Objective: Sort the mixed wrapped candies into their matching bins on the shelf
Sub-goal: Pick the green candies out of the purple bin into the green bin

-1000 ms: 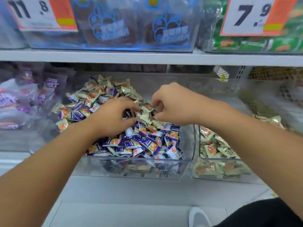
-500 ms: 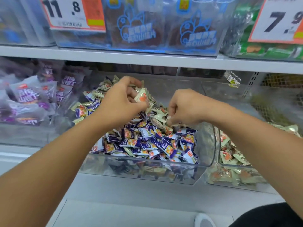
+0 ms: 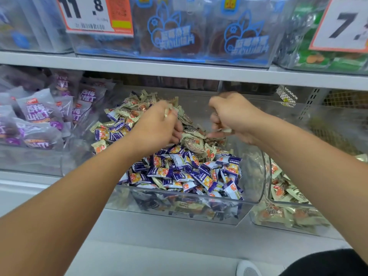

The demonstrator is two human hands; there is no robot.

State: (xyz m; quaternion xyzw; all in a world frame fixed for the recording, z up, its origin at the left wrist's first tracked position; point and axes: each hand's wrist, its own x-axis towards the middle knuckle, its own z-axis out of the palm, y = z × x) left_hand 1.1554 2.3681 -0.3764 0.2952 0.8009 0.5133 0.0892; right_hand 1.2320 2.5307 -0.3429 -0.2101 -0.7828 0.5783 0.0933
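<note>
Pale-green wrapped candies [image 3: 191, 140] pinched in curled fingers of both left hand [image 3: 157, 126] and right hand [image 3: 233, 116], above the mixed clear bin [image 3: 179, 208] of purple-wrapped candies [image 3: 189, 172]. Mid-picking, probably; next, carrying them across to the green-candy bin [image 3: 288, 218] at right.

The candies [image 3: 185, 172] at the front are purple-and-white with orange spots; those behind [image 3: 192, 141] are pale green. The bags [image 3: 37, 114] are purple, and the price tags [image 3: 95, 14] white and orange.

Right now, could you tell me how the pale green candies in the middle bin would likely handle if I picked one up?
Probably light: the left hand pinches a pale green candy by fingertips. The glossy wrappers look slippery, and the loose heap may slide.
</note>
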